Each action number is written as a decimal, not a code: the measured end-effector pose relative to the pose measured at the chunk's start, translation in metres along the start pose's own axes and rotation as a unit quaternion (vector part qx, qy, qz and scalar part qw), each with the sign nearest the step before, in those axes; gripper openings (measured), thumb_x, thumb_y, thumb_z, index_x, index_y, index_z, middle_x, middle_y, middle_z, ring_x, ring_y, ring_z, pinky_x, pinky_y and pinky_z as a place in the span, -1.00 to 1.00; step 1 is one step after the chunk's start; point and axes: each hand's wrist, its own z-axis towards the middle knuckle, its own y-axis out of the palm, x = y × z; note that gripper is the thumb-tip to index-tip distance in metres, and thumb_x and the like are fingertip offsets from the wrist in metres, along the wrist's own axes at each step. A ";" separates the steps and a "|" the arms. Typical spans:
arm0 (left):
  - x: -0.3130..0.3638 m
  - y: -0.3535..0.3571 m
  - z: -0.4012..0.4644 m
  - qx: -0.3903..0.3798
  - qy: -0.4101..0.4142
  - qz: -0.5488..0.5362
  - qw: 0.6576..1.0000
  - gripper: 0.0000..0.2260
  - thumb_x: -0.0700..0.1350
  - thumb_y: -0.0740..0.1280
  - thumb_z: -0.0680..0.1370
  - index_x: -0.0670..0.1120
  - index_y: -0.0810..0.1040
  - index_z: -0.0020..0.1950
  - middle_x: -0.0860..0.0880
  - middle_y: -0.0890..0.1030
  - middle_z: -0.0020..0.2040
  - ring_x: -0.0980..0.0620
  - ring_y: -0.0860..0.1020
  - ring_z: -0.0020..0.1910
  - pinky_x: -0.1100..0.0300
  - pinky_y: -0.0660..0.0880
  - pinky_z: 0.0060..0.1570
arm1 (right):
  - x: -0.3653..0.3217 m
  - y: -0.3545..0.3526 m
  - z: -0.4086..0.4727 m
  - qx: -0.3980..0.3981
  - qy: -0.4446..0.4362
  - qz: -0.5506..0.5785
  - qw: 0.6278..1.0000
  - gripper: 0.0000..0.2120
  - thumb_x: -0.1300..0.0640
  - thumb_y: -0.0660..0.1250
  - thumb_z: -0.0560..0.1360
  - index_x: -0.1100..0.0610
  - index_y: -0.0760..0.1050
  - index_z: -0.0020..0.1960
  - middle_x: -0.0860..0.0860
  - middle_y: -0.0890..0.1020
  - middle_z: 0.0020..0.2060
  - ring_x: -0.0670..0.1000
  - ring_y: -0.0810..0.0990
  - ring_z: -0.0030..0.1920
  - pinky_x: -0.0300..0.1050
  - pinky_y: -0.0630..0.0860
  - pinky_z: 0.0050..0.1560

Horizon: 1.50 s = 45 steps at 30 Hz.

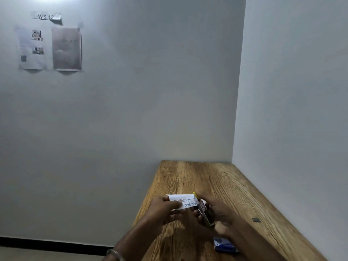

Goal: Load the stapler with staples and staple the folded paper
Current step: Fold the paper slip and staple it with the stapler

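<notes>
Lying lengthwise from left to right above the table, the folded paper [181, 202] is a white rectangle with upside-down black print, its right end reaching the stapler [204, 210]. The left hand [163, 208] pinches the paper's left part, thumb on top and fingers curled beneath. The right hand [219, 213] wraps around the stapler, whose long axis runs from the near right toward the far left, its yellow-tipped nose meeting the paper's right edge; how far the stapler's mouth is closed on the sheet cannot be told through the blur. Both are held just above the wooden table [216, 178], which is brown and heavily grained. One blue staple box [225, 244] lies on it beneath the right forearm, and one small grey strip of staples [256, 220] lies farther right. Three papers [49, 48] hang on the wall.
</notes>
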 end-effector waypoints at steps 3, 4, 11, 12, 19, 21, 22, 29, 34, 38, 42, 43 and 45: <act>0.000 -0.002 0.000 -0.001 -0.009 -0.001 1.000 -0.84 -0.35 0.40 0.52 -0.31 0.56 0.09 -0.25 0.73 -0.12 -0.09 0.73 -0.18 0.23 0.62 -0.38 | -0.002 0.002 -0.004 -0.010 0.005 0.005 1.000 -0.45 -0.10 0.48 0.41 0.35 0.63 0.16 0.13 0.64 -0.28 -0.01 0.58 -0.34 -0.23 0.53 -0.41; 0.000 -0.002 -0.001 0.000 -0.011 -0.001 1.000 -0.83 -0.35 0.40 0.52 -0.32 0.55 0.10 -0.25 0.73 -0.12 -0.09 0.73 -0.18 0.23 0.62 -0.38 | -0.002 0.002 -0.004 -0.013 0.006 0.007 1.000 -0.45 -0.09 0.48 0.41 0.35 0.62 0.16 0.13 0.63 -0.27 -0.01 0.58 -0.34 -0.24 0.53 -0.42; 0.002 -0.004 0.001 0.009 -0.015 -0.018 1.000 -0.78 -0.35 0.41 0.51 -0.35 0.54 0.14 -0.27 0.72 -0.07 -0.11 0.73 -0.14 0.24 0.62 -0.39 | -0.007 0.003 -0.012 -0.003 0.002 -0.010 1.000 -0.51 0.00 0.49 0.39 0.36 0.62 0.14 0.15 0.64 -0.22 0.00 0.58 -0.32 -0.23 0.52 -0.40; 0.004 -0.005 0.002 0.016 -0.018 -0.024 0.999 -0.78 -0.35 0.41 0.51 -0.35 0.54 0.14 -0.28 0.72 -0.07 -0.11 0.73 -0.15 0.23 0.62 -0.40 | -0.009 0.002 -0.015 -0.006 -0.001 -0.016 1.000 -0.52 0.04 0.48 0.37 0.37 0.61 0.14 0.15 0.65 -0.20 0.00 0.58 -0.31 -0.23 0.52 -0.39; 0.013 -0.015 0.009 0.035 -0.023 -0.046 0.998 -0.79 -0.35 0.41 0.50 -0.34 0.52 0.11 -0.27 0.72 -0.13 -0.12 0.73 -0.18 0.20 0.63 -0.42 | -0.024 -0.027 -0.033 0.038 -0.060 -0.120 0.990 -0.74 0.26 0.43 0.52 0.35 0.62 0.17 0.20 0.72 -0.02 0.04 0.69 -0.12 -0.16 0.61 -0.17; 0.012 -0.017 0.010 0.032 -0.028 -0.048 0.998 -0.78 -0.35 0.41 0.49 -0.34 0.50 0.11 -0.28 0.72 -0.13 -0.13 0.73 -0.19 0.19 0.63 -0.42 | -0.024 -0.039 -0.036 0.059 -0.102 -0.212 0.970 -0.75 0.27 0.46 0.49 0.24 0.65 0.17 0.14 0.74 0.01 0.02 0.71 -0.03 -0.17 0.63 -0.08; 0.012 -0.017 0.010 0.029 -0.030 -0.047 0.998 -0.78 -0.35 0.41 0.49 -0.33 0.50 0.11 -0.28 0.72 -0.13 -0.13 0.73 -0.19 0.19 0.64 -0.42 | -0.024 -0.045 -0.037 0.072 -0.127 -0.276 0.950 -0.74 0.27 0.47 0.49 0.19 0.65 0.17 0.09 0.74 0.01 -0.02 0.70 0.01 -0.21 0.61 -0.05; 0.007 -0.016 0.009 0.018 -0.028 -0.029 0.999 -0.84 -0.35 0.40 0.51 -0.32 0.55 0.07 -0.27 0.72 -0.14 -0.08 0.73 -0.23 0.19 0.66 -0.39 | -0.017 -0.068 -0.043 0.124 -0.179 -0.572 0.791 -0.64 0.23 0.44 0.51 0.07 0.59 0.29 -0.08 0.68 0.15 -0.19 0.62 0.09 -0.37 0.49 0.10; 0.007 -0.017 0.008 0.022 -0.038 -0.026 0.999 -0.83 -0.34 0.41 0.50 -0.30 0.55 0.07 -0.28 0.72 -0.12 -0.08 0.73 -0.25 0.20 0.64 -0.42 | -0.006 -0.070 -0.042 0.132 -0.162 -0.615 0.761 -0.68 0.15 0.47 0.50 0.06 0.62 0.26 -0.02 0.71 0.12 -0.14 0.63 0.08 -0.41 0.44 -0.10; 0.007 -0.019 0.008 0.026 -0.035 -0.019 0.999 -0.84 -0.34 0.42 0.49 -0.30 0.56 0.05 -0.27 0.72 -0.14 -0.08 0.73 -0.26 0.20 0.63 -0.44 | 0.001 -0.072 -0.040 0.132 -0.157 -0.631 0.748 -0.63 0.14 0.43 0.54 0.06 0.56 0.34 -0.02 0.67 0.19 -0.14 0.60 0.15 -0.47 0.37 -0.14; 0.006 -0.020 0.007 0.023 -0.034 -0.017 0.999 -0.84 -0.34 0.41 0.50 -0.31 0.56 0.06 -0.27 0.72 -0.13 -0.08 0.73 -0.26 0.23 0.61 -0.46 | 0.004 -0.074 -0.038 0.135 -0.145 -0.634 0.747 -0.67 0.16 0.39 0.56 0.06 0.56 0.32 -0.01 0.67 0.18 -0.12 0.59 0.12 -0.40 0.38 -0.07; 0.006 -0.021 0.007 0.023 -0.036 -0.017 0.999 -0.84 -0.34 0.41 0.50 -0.31 0.55 0.07 -0.28 0.72 -0.12 -0.08 0.73 -0.25 0.23 0.61 -0.46 | 0.005 -0.075 -0.038 0.133 -0.141 -0.636 0.747 -0.66 0.16 0.38 0.57 0.06 0.55 0.34 -0.01 0.66 0.19 -0.11 0.58 0.13 -0.37 0.38 -0.05; 0.006 -0.021 0.007 0.022 -0.038 -0.021 0.999 -0.83 -0.34 0.41 0.50 -0.31 0.55 0.07 -0.28 0.72 -0.11 -0.08 0.73 -0.25 0.22 0.61 -0.46 | 0.005 -0.078 -0.036 0.122 -0.130 -0.639 0.748 -0.64 0.16 0.37 0.57 0.05 0.52 0.36 -0.02 0.64 0.21 -0.09 0.57 0.16 -0.35 0.38 -0.04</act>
